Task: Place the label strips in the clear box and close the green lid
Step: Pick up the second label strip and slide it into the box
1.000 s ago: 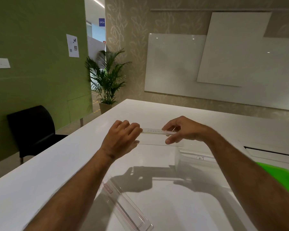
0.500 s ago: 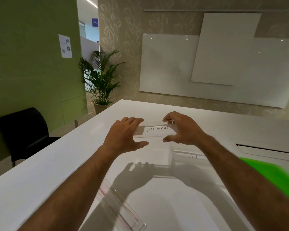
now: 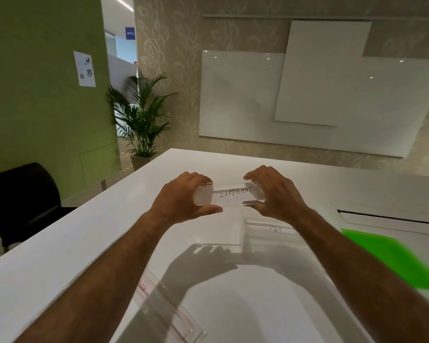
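Observation:
Both hands hold a clear label strip (image 3: pixel 234 194) marked "ELEPHANT" above the white table, its face turned toward me. My left hand (image 3: pixel 183 199) grips its left end and my right hand (image 3: pixel 278 194) grips its right end. Just below my right hand stands the clear box (image 3: pixel 263 233), and a strip marked "CAT" (image 3: pixel 276 230) shows inside it. The green lid (image 3: pixel 391 261) lies flat on the table to the right of my right forearm.
A clear plastic tray with red lines (image 3: pixel 169 313) lies near the table's front, under my left forearm. A cable slot (image 3: pixel 391 216) opens in the table (image 3: pixel 60 256) at right. A black chair (image 3: pixel 20 199) and a potted palm (image 3: pixel 141 120) stand left of the table.
The strip has been lifted off the table and tilted up, so its "ELEPHANT" writing faces me. Both hands rose slightly and now pinch its ends.

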`<action>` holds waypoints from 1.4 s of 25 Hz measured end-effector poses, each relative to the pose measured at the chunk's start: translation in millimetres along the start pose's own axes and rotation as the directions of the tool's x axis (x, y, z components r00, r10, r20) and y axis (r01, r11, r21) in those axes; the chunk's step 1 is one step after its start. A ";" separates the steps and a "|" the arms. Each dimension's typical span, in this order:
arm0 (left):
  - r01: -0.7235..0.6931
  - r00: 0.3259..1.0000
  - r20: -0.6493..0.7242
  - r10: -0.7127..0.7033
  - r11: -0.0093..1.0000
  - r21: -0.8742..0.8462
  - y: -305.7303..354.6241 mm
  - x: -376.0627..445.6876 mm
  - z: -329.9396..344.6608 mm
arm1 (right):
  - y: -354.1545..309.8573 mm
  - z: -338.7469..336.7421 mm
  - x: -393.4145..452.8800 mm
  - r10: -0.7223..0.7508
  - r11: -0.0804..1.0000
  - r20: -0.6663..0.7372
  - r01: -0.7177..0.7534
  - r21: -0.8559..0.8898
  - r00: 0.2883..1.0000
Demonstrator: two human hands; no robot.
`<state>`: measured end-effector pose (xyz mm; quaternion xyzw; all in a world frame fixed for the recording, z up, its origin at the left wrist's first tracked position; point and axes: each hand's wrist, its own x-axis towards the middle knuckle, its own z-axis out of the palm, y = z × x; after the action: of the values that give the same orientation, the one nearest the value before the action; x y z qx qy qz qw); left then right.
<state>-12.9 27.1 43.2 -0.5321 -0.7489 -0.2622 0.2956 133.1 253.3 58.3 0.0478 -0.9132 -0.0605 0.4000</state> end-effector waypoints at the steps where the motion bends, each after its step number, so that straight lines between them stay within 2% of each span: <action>1: -0.003 1.000 0.008 0.003 1.000 -0.004 0.6 0.6 0.9 | 0.8 -0.9 -1.6 0.010 1.000 0.007 -0.010 0.001 1.000; 5: 0.015 0.999 0.052 -0.012 0.999 -0.047 7.6 6.6 6.1 | 6.0 -8.5 -8.2 0.072 0.997 0.079 -0.073 0.019 0.994; 12: 0.075 0.980 0.195 -0.041 0.982 -0.171 31.8 30.6 30.7 | 40.2 -36.6 -16.6 0.205 0.974 0.384 -0.228 0.015 0.900; 17: 0.094 0.959 0.282 -0.033 0.974 -0.205 54.5 57.6 48.1 | 69.7 -52.7 -29.9 0.291 0.931 0.427 -0.356 0.078 0.856; 20: 0.106 0.945 0.326 -0.026 0.968 -0.229 69.0 71.2 59.1 | 86.2 -61.7 -36.2 0.329 0.917 0.467 -0.396 0.050 0.821; 23: 0.121 0.913 0.409 -0.017 0.966 -0.229 81.5 82.7 70.5 | 98.9 -64.1 -44.4 0.350 0.912 0.525 -0.411 -0.001 0.775; 27: 0.115 0.858 0.514 -0.001 0.975 -0.189 91.4 91.3 81.9 | 106.5 -56.2 -53.2 0.365 0.890 0.641 -0.455 -0.028 0.675; 35: 0.084 0.770 0.638 -0.016 0.994 -0.076 96.4 94.1 111.5 | 114.8 -32.1 -59.8 0.367 0.889 0.737 -0.449 -0.096 0.568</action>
<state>36.2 195.0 42.0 -0.5833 -0.8045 -0.1117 -0.0095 192.7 372.5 53.6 -0.1723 -0.9828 0.0659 -0.0034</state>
